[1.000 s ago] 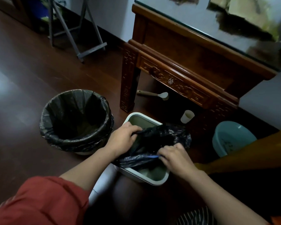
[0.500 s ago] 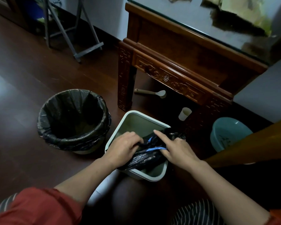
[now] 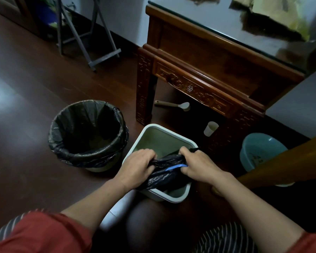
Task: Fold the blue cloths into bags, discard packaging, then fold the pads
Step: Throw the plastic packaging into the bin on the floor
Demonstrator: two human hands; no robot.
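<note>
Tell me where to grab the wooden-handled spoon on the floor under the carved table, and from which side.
Grip the wooden-handled spoon by its straight handle, across its width. It lies flat with the pale bowl to the right, so the handle is the slim part. Probably come low from the front: the carved table hangs over it.

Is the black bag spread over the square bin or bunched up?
Bunched up: the left hand and right hand grip the black bag in a wad; the square bin has a bare far rim.
</note>
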